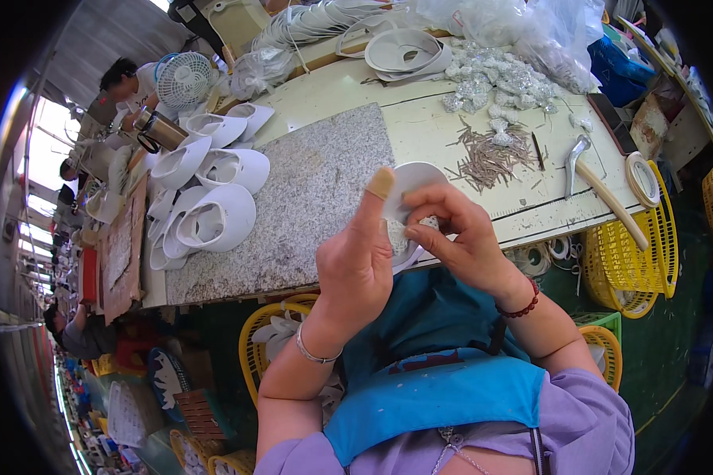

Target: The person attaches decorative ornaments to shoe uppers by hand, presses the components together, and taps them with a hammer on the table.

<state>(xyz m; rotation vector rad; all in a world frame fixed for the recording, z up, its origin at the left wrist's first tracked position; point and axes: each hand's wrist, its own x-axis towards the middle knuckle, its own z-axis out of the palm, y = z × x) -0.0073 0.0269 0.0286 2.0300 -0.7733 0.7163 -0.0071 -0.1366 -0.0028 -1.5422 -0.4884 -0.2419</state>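
Note:
In front of my chest, over the table's front edge, I hold a white sun visor (pixel 420 172). My left hand (pixel 355 257) grips its left side, with a tan cover on the tip of one raised finger. A small white sparkly piece (pixel 398 237) lies against the visor between my hands. The thumb and fingers of my right hand (pixel 461 229) close in a pinch at that piece; its outline is partly hidden by the fingers. Just beyond my hands lies a speckled grey slab (pixel 317 170).
Several finished-looking white visors (pixel 218 218) are grouped at the left. Thin brownish strips (pixel 495 158) and packets of sparkly pieces (pixel 503 75) lie beyond my right hand. A hammer (pixel 602 186), a tape roll (pixel 642 179) and yellow baskets (pixel 622 265) are at the right. A fan (pixel 184 81) stands far left.

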